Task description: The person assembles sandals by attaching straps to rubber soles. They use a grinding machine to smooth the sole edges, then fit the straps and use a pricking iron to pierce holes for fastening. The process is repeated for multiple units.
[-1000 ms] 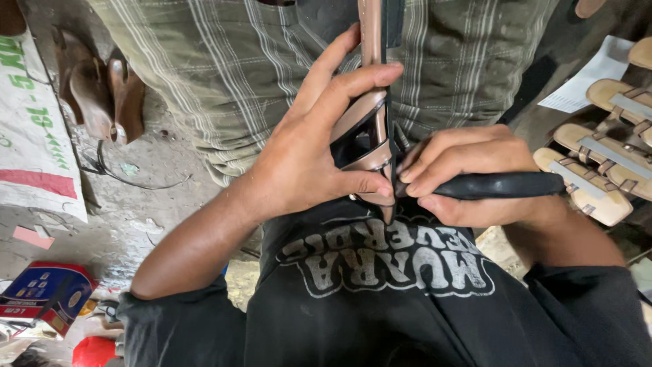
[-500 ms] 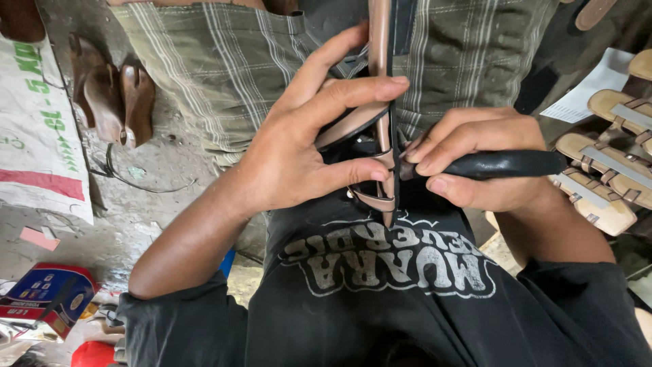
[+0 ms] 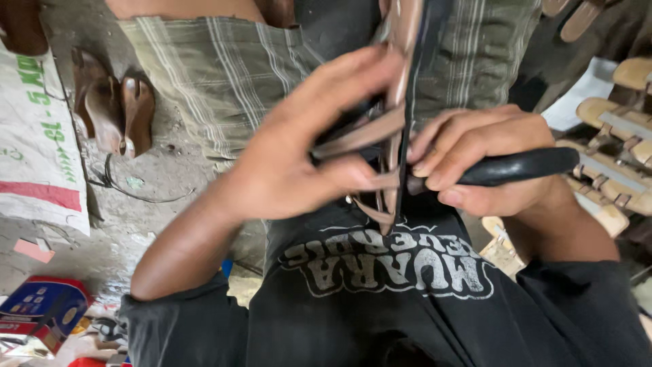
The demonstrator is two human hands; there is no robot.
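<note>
My left hand (image 3: 299,160) grips a brown strapped sandal (image 3: 397,102) held on edge in front of my chest, thumb and fingers wrapped over its straps. My right hand (image 3: 479,160) is closed around the black handle of a tool (image 3: 519,166), whose working end presses against the sandal's sole edge beside my left fingertips. The tool's tip is hidden between the hands. Both hands sit above my black printed shirt (image 3: 387,299) and striped checked shorts (image 3: 224,75).
A pair of brown sandals (image 3: 119,109) lies on the dirt floor at the left, beside a white printed sack (image 3: 34,156). Several tan sandals (image 3: 611,156) are stacked at the right. A red and blue box (image 3: 41,309) sits at the lower left.
The view has moved closer and both hands have shifted slightly down the sandal. The grips of both hands are the same.
</note>
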